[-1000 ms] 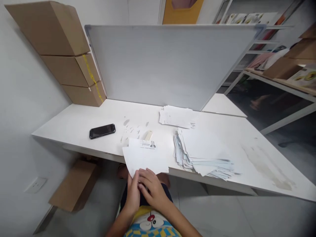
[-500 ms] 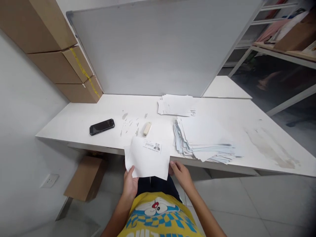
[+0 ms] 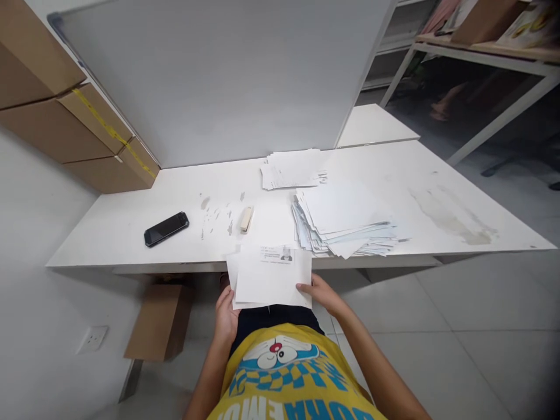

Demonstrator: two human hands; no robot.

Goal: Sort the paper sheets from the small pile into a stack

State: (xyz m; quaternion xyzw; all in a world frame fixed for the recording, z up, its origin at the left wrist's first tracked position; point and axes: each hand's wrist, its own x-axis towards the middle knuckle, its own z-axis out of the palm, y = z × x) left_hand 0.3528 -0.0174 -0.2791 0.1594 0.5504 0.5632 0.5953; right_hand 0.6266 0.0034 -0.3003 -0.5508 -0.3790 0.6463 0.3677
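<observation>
Yellow shirt (image 3: 301, 402) with blue cartoon, dark bottoms (image 3: 286, 315)

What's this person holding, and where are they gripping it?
Overlapping white sheets of paper: the left hand holds them near the lower left corner, and the right hand at the right edge, thumb on top.
</observation>
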